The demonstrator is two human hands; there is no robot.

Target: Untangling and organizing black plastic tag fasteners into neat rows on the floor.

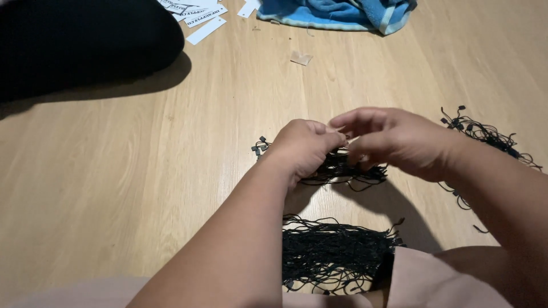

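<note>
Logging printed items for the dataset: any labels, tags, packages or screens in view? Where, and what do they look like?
Paper tags: top edge, left of centre, on the wooden floor; overlapping white rectangles with black print.
Lone white tag: top edge, beside the blue cloth.
No packages or screens.

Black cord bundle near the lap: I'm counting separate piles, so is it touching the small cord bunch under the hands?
Apart. The head view shows bare wooden floor between the black cord bundle and the small cord bunch.

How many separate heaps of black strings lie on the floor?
3: one heap under the two hands, one big bundle near the person's lap, one loose heap at right. The arms may hide more.
</note>
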